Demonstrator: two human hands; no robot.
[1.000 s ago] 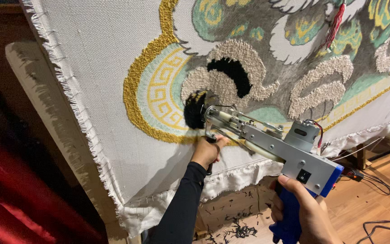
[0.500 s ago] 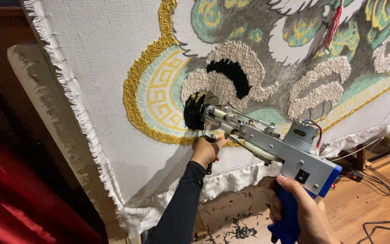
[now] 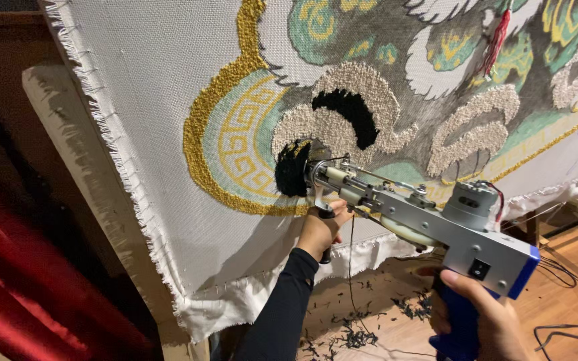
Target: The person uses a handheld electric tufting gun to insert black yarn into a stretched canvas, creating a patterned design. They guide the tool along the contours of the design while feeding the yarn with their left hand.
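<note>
A wooden floor [image 3: 570,267], strewn with dark yarn clippings [image 3: 356,334] and crossed by black cables [image 3: 570,314], is seen beneath a stretched tufting cloth [image 3: 155,100] with frayed edges. A red curtain [image 3: 28,294] is hung at the left. A tufting gun [image 3: 429,214] is pressed with its needle end against a black tufted patch [image 3: 292,167], just beside a gold border [image 3: 199,154]. The gun's blue grip is clasped by the right hand [image 3: 486,321]. The front handle below the gun's nose is gripped by the left hand [image 3: 320,230], closed around it, its arm covered by a black sleeve [image 3: 279,307].
</note>
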